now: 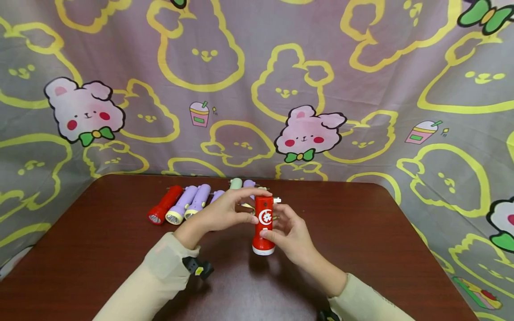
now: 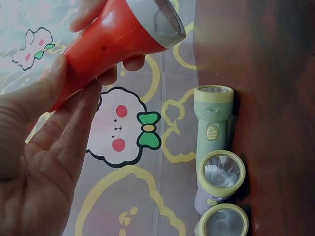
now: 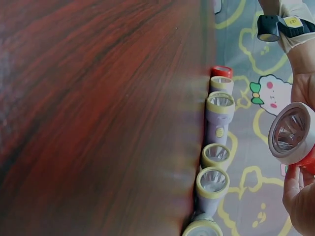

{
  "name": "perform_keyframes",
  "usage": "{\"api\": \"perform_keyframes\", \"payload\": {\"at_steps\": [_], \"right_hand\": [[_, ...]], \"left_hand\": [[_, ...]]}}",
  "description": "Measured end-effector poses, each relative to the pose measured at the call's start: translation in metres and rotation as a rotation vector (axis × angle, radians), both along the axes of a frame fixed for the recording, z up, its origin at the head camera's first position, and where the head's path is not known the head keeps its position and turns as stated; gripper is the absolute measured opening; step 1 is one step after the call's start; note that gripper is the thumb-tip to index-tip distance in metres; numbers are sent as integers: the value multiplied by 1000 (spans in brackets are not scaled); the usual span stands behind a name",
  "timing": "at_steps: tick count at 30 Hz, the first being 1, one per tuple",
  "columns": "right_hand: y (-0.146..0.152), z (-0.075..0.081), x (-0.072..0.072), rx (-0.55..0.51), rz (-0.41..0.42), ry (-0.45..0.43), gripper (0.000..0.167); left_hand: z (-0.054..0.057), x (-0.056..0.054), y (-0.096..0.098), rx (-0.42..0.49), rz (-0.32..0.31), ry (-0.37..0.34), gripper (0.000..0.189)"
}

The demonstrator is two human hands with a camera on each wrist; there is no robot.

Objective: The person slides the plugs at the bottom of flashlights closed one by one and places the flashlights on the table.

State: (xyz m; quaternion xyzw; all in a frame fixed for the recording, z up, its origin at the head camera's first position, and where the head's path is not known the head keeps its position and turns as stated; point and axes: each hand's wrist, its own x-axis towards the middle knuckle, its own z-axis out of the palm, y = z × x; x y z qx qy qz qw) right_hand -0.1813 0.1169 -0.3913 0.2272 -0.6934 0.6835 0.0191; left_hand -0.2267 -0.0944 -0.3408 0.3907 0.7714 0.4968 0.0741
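Observation:
Both hands hold a red flashlight upright above the table, its white-rimmed lens end facing down. My left hand has its fingers over the upper end and its thumb against the side. From the other side, my right hand grips the body, thumb across the front below a white emblem. A small white piece sticks out beside the upper end. In the right wrist view the clear lens shows inside its white rim. The left wrist view has the red body tilted between the fingers.
Several flashlights lie along the table's far side: a red one, purple ones with cream rims, and a green one. Some are partly hidden behind my left hand. A cartoon-patterned cloth hangs behind the dark wooden table.

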Motion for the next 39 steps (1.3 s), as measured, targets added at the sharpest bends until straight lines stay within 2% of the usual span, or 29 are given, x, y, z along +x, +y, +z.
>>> {"api": "perform_keyframes", "payload": {"at_steps": [7, 15, 25, 39], "right_hand": [[1, -1, 0, 12, -5, 16, 52], [1, -1, 1, 34, -26, 16, 52], [1, -1, 1, 29, -33, 7, 52], [1, -1, 1, 45, -58, -6, 52]], "left_hand": [[-2, 1, 1, 28, 20, 23, 58], [-3, 2, 2, 79, 28, 2, 56], [-6, 2, 3, 85, 63, 32, 57], [-7, 2, 4, 87, 88, 19, 57]]}}
